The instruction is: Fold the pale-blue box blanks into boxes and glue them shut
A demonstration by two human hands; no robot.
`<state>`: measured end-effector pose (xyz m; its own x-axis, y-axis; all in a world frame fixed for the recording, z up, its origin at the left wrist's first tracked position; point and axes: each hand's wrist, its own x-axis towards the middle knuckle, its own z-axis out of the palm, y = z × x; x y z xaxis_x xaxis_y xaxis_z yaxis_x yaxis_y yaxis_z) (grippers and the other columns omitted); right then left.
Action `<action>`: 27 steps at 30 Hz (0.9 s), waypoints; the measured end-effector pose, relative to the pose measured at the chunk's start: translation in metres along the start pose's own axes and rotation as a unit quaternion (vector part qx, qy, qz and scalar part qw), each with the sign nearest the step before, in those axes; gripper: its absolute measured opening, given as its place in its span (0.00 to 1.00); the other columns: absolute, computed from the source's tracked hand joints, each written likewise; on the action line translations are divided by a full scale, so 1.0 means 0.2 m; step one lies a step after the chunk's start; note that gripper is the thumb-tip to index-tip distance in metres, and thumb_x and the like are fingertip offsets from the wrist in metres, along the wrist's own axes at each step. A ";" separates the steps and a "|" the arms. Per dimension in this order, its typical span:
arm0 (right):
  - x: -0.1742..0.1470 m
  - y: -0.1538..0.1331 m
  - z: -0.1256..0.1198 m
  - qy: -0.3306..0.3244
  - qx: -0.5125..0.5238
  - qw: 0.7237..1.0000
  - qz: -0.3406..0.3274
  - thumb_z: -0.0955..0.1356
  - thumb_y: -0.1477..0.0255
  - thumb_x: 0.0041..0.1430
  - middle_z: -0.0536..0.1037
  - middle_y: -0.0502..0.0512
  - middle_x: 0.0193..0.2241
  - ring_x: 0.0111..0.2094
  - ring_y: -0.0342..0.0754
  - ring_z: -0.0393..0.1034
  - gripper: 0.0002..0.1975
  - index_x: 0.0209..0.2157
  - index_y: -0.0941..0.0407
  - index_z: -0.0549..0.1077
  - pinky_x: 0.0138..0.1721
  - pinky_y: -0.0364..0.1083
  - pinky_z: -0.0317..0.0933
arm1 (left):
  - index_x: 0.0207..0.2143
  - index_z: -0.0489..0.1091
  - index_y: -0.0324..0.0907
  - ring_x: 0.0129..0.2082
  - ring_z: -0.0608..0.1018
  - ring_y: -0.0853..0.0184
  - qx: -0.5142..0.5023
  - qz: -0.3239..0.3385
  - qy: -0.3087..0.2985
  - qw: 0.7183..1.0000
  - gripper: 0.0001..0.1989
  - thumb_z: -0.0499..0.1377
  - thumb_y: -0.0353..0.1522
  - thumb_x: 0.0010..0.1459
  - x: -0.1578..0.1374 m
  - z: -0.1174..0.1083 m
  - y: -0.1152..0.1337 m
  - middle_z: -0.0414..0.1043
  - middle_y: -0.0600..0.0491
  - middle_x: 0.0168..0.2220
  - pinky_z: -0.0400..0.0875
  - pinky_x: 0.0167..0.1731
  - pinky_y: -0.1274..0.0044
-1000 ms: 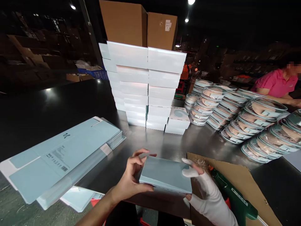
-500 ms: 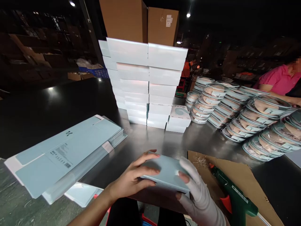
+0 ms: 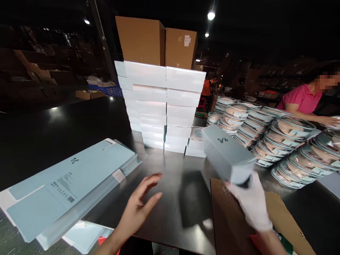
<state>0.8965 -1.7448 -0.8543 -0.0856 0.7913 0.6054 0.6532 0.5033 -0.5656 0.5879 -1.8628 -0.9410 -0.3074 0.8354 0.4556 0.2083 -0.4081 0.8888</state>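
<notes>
My right hand [image 3: 251, 202], in a white glove, grips one end of a pale blue box [image 3: 225, 156] and holds it up above the table, its far end pointing at the stack of white boxes [image 3: 162, 106]. My left hand [image 3: 138, 205] is bare, fingers spread, hovering over the dark table [image 3: 79, 120] with nothing in it. A pile of flat, unfolded blue cartons [image 3: 66, 184] lies to its left.
Rows of stacked round lidded containers [image 3: 278, 138] fill the right side. A brown cardboard sheet [image 3: 231, 219] lies under my right hand. Two tall brown cartons [image 3: 156, 40] stand behind the white stack. A person in a pink shirt [image 3: 300, 101] works at far right.
My left hand has let go of the blue box and moved off to the left. My right hand has lifted the box up and swung it toward the white stack.
</notes>
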 end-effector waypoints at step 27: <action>-0.03 -0.34 -0.01 -0.024 -0.082 0.890 -0.448 0.64 0.68 0.69 0.85 0.53 0.35 0.34 0.51 0.81 0.11 0.51 0.50 0.71 0.36 0.48 0.75 | 0.44 0.71 0.29 0.39 0.84 0.38 0.666 -0.081 0.190 0.717 0.33 0.52 0.54 0.67 0.44 -1.05 0.19 0.76 0.35 0.42 0.78 0.30 0.59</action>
<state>0.8541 -1.7852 -0.8178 -0.6575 0.1131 0.7449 0.4066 0.8856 0.2244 0.3748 -1.8817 -0.8562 -0.6049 0.5689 0.5571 0.7657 0.6076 0.2110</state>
